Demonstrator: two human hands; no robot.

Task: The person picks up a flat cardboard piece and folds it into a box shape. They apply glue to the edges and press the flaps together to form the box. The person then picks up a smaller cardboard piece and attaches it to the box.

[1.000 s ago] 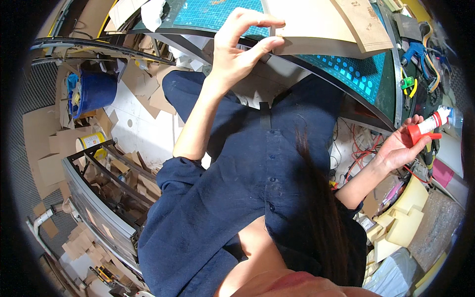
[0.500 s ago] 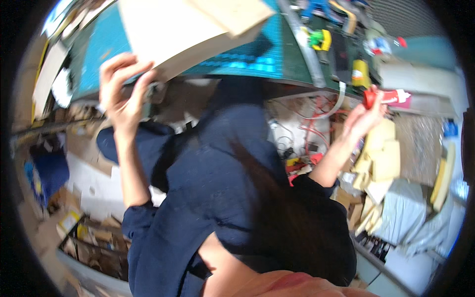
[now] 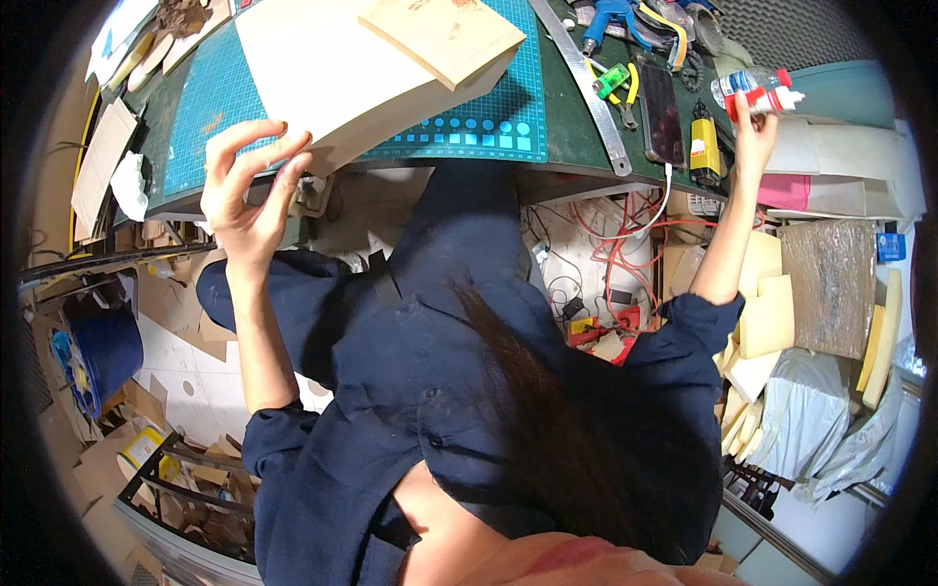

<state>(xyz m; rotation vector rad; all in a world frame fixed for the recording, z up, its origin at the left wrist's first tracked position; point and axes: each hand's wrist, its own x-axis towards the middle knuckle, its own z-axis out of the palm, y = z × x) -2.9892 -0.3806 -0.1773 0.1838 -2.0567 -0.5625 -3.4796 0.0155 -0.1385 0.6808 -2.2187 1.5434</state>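
Overhead, looking down: a person in a dark blue shirt stands at a green cutting mat (image 3: 220, 98) on a cluttered workbench. The left hand (image 3: 249, 190) is raised at the near left edge of the mat, fingers spread and curled, fingertips touching the near edge of a large pale board (image 3: 322, 73) that lies on the mat. A smaller tan wooden panel (image 3: 442, 37) rests on top of that board, toward the far side. The right hand (image 3: 754, 137) reaches to the far right of the bench and grips a white glue bottle with a red cap (image 3: 764, 101), lying sideways. A long metal ruler (image 3: 586, 88) lies between mat and tools. Red wires (image 3: 625, 259) hang below the bench.
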